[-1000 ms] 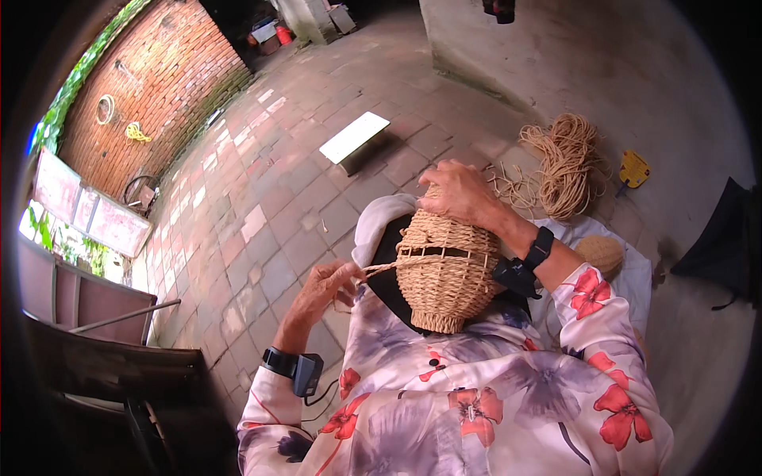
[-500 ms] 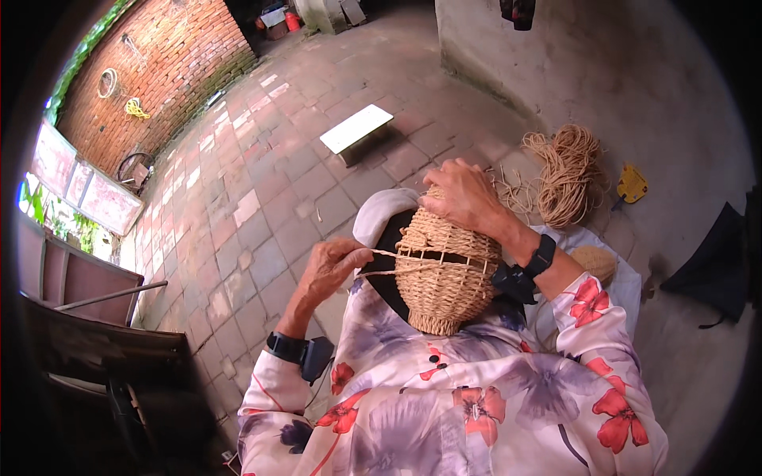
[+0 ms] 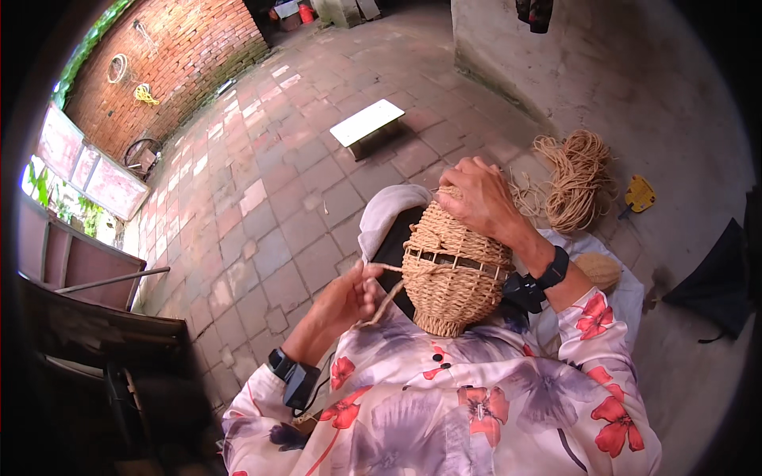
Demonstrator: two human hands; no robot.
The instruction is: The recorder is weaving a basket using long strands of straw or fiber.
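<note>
A woven tan basket point(image 3: 454, 293) with a narrow foot lies in my lap, its foot toward me. A gap of bare upright ribs runs across its middle. My right hand point(image 3: 481, 197) is closed over its far end, which the fingers partly hide. Left of the basket, my left hand point(image 3: 346, 300) pinches a tan cord point(image 3: 390, 267) that comes from the gap. Another stretch of the cord hangs slack in a curve below that hand. A dark cloth and a pale grey cloth point(image 3: 381, 218) lie under the basket's left side.
A large bundle of tan cord point(image 3: 578, 181) lies on the ground to the right, with a yellow flat object point(image 3: 639, 194) beyond it. A round tan woven piece point(image 3: 597, 271) rests on white sheeting by my right arm. A low white-topped stool point(image 3: 367, 125) stands ahead.
My left hand has moved down and its fingers have turned. The cord was stretched toward it in two taut strands; one strand now sags. My right hand keeps its grip.
</note>
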